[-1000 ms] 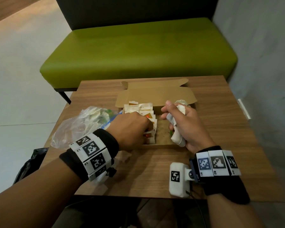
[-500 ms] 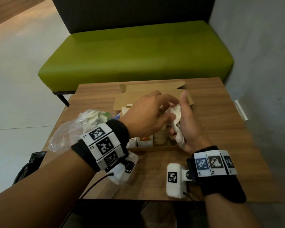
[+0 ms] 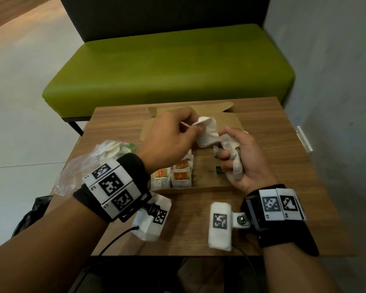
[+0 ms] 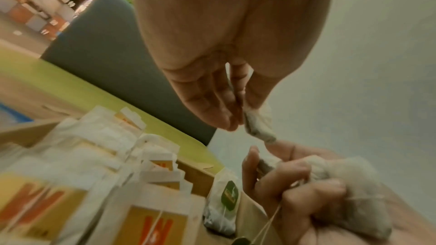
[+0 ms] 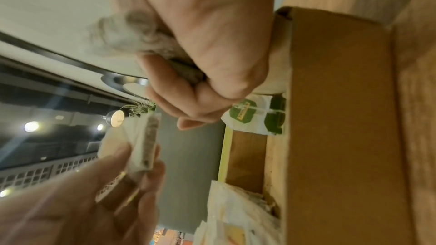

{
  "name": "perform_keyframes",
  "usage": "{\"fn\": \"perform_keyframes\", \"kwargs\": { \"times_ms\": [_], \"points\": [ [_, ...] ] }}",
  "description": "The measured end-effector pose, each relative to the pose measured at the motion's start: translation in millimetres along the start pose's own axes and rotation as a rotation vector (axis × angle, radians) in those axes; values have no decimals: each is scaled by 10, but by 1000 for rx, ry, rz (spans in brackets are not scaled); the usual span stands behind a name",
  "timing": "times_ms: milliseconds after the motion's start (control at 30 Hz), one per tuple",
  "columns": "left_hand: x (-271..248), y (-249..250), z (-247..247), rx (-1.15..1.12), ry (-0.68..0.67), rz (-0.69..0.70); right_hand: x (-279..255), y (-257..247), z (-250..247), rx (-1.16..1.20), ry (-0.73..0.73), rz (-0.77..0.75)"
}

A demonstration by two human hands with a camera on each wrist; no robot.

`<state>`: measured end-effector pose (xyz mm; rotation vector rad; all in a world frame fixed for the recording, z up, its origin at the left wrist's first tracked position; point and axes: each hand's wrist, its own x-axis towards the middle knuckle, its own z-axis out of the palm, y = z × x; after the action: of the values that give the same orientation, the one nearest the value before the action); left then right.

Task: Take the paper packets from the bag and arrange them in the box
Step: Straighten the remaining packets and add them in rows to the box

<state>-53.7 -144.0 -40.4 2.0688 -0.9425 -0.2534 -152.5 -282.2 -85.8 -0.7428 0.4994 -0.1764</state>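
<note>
An open cardboard box (image 3: 207, 190) sits mid-table with several orange-labelled paper packets (image 3: 181, 176) standing along its left side. Above the box my left hand (image 3: 195, 129) pinches one white packet (image 3: 207, 134) by its top corner. My right hand (image 3: 230, 153) grips a bunch of white packets (image 3: 237, 166) just right of it, fingers curled round them. In the left wrist view the pinched packet (image 4: 258, 128) hangs from my fingertips above the right hand's bunch (image 4: 342, 172). A green-labelled packet (image 5: 250, 115) stands in the box by the right hand. The clear plastic bag (image 3: 89, 163) lies left of the box.
The wooden table (image 3: 283, 144) ends just behind the box, where a green bench (image 3: 169, 70) stands. A grey wall (image 3: 336, 81) runs along the right. A dark bag (image 3: 30, 214) lies on the floor at the lower left.
My left hand rose from the packets in the box, crossed to the right hand and pulled one white packet out of its bunch. The right hand lifted slightly.
</note>
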Motion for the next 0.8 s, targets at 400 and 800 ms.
{"fn": "perform_keyframes", "kwargs": {
  "times_ms": [400,800],
  "points": [
    [64,128,-46,-131,-12,-114,-71,32,41,-411,-4,-281],
    [345,483,-189,315,-81,192,-176,-111,-14,-323,-2,-352]
  ]
}}
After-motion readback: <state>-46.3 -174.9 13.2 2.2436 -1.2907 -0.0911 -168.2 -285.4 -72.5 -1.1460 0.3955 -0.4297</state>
